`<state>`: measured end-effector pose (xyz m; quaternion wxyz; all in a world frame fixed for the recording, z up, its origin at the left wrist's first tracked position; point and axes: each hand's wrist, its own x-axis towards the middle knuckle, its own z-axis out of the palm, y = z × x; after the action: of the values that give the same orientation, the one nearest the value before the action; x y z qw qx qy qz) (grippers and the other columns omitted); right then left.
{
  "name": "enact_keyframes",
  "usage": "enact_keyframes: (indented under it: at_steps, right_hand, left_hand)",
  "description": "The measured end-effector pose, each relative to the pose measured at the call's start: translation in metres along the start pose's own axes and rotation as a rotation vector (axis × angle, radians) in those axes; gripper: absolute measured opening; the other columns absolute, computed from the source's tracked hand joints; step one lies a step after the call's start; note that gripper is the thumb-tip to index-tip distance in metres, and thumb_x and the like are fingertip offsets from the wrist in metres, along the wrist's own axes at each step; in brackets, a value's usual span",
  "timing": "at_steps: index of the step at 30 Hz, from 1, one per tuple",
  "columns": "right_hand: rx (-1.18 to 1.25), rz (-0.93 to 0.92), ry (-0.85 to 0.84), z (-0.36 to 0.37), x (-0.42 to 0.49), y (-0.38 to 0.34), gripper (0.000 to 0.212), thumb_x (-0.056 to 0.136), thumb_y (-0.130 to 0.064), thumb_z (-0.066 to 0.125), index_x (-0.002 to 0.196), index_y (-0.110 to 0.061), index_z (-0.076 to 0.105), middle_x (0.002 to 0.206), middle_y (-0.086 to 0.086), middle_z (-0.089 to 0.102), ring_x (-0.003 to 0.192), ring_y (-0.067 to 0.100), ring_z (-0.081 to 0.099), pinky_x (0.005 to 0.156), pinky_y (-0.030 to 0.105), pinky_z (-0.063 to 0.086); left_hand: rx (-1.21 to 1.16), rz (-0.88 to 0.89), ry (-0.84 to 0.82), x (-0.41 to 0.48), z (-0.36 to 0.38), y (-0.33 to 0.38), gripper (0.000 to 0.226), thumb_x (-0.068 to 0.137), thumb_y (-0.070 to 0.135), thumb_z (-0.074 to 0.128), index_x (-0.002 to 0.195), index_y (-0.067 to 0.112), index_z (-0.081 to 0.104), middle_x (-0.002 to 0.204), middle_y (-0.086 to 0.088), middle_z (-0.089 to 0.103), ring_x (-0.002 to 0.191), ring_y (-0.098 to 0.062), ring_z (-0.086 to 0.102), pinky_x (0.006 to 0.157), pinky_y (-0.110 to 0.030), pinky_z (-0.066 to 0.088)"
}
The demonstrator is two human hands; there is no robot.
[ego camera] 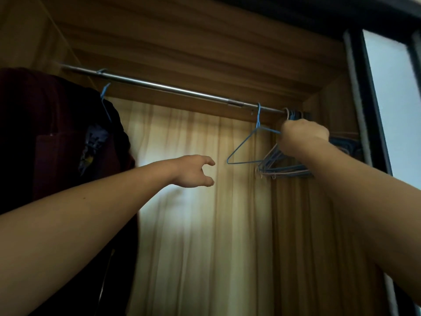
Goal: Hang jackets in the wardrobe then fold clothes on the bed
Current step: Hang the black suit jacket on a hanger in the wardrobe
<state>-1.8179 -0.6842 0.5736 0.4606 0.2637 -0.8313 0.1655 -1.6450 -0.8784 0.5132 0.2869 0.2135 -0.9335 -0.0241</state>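
A metal rail [173, 87] runs across the top of the wooden wardrobe. One empty blue wire hanger [243, 144] hangs from it, apart from a bunch of several hangers [280, 165] at the rail's right end. My right hand [303, 135] is raised at that bunch, and its fingers grip the blue hanger's right arm. My left hand [193, 171] reaches out in mid-air, left of the blue hanger, with thumb and fingers spread and nothing in it. A dark maroon jacket [57, 137] hangs on a blue hanger at the left end.
Cream curtains [205, 213] hang behind the wardrobe's open middle. The wardrobe's right side wall [337, 106] and a dark door frame [373, 106] stand close to the hanger bunch. A bright pane [396, 99] shows at the far right.
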Motion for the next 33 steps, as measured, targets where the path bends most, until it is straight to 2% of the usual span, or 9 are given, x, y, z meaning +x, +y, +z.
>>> enact_keyframes:
  at_steps: [5,10,14,18,21,24,29,31,33]
  right_hand:
    - [0.110,0.024,-0.021,0.010,-0.002,0.003,0.029,0.096,-0.009,0.055,0.124,-0.006,0.062,0.118,0.018,0.063,0.108,0.040,0.062,0.079,0.046,0.049]
    - [0.218,0.045,0.086,0.012,0.006,0.004,0.029,0.093,-0.002,0.055,0.121,-0.002,0.064,0.119,0.022,0.064,0.110,0.044,0.062,0.079,0.045,0.049]
    - [0.289,0.064,0.176,0.007,0.013,0.004,0.030,0.097,-0.005,0.051,0.126,-0.002,0.059,0.124,0.024,0.063,0.114,0.046,0.060,0.086,0.049,0.051]
    - [0.309,0.057,0.192,0.011,-0.001,0.003,0.029,0.097,-0.006,0.048,0.123,-0.002,0.060,0.120,0.025,0.064,0.111,0.047,0.061,0.086,0.049,0.052]
    - [0.340,0.009,0.172,0.027,-0.023,0.000,0.026,0.098,-0.012,0.048,0.117,-0.003,0.062,0.116,0.025,0.066,0.107,0.047,0.064,0.084,0.049,0.053]
    - [0.368,-0.043,0.145,0.047,-0.048,-0.002,0.024,0.099,-0.018,0.049,0.114,-0.007,0.063,0.113,0.026,0.067,0.104,0.048,0.064,0.083,0.047,0.053]
    - [0.526,-0.186,0.001,0.087,-0.090,-0.004,0.024,0.101,-0.028,0.050,0.098,-0.009,0.066,0.103,0.026,0.069,0.100,0.046,0.064,0.081,0.043,0.050]
    - [0.573,-0.285,-0.069,0.110,-0.111,-0.005,0.026,0.103,-0.029,0.050,0.094,-0.009,0.064,0.094,0.021,0.070,0.095,0.043,0.065,0.078,0.044,0.052]
    - [0.614,-0.342,-0.167,0.135,-0.136,-0.008,0.026,0.104,-0.029,0.051,0.095,-0.009,0.064,0.086,0.015,0.069,0.088,0.039,0.064,0.076,0.044,0.051]
  left_hand:
    - [0.011,-0.023,-0.003,-0.002,0.002,-0.008,0.063,0.096,0.040,0.060,0.153,0.029,0.036,0.120,0.005,0.064,0.115,-0.018,0.056,0.093,-0.029,0.043]
    - [0.042,-0.041,0.000,-0.002,0.003,-0.018,0.065,0.096,0.041,0.059,0.154,0.033,0.030,0.118,0.008,0.064,0.116,-0.018,0.055,0.100,-0.032,0.043]
    - [0.046,-0.049,0.003,0.000,0.001,-0.026,0.064,0.096,0.041,0.058,0.154,0.032,0.032,0.117,0.009,0.064,0.116,-0.017,0.055,0.099,-0.031,0.043]
    - [0.035,-0.069,-0.005,0.003,0.006,-0.035,0.063,0.097,0.042,0.058,0.154,0.030,0.033,0.117,0.009,0.063,0.116,-0.018,0.054,0.100,-0.031,0.042]
    - [-0.016,-0.092,0.013,0.006,0.015,-0.042,0.064,0.097,0.044,0.058,0.154,0.030,0.034,0.131,0.002,0.058,0.123,-0.021,0.053,0.104,-0.031,0.041]
    - [-0.059,-0.107,0.071,0.010,0.031,-0.048,0.067,0.097,0.047,0.058,0.155,0.029,0.032,0.152,-0.005,0.043,0.134,-0.024,0.047,0.109,-0.036,0.039]
    - [-0.201,-0.137,0.129,0.009,0.060,-0.055,0.082,0.095,0.058,0.056,0.161,0.025,0.019,0.163,-0.008,0.022,0.147,-0.028,0.033,0.117,-0.041,0.031]
    - [-0.368,-0.154,0.086,0.003,0.079,-0.055,0.077,0.094,0.060,0.056,0.158,0.028,0.026,0.159,-0.001,0.033,0.143,-0.024,0.039,0.112,-0.038,0.034]
    - [-0.529,-0.173,0.058,-0.003,0.106,-0.057,0.059,0.094,0.060,0.056,0.142,0.027,0.046,0.140,0.004,0.056,0.127,-0.018,0.053,0.102,-0.034,0.039]
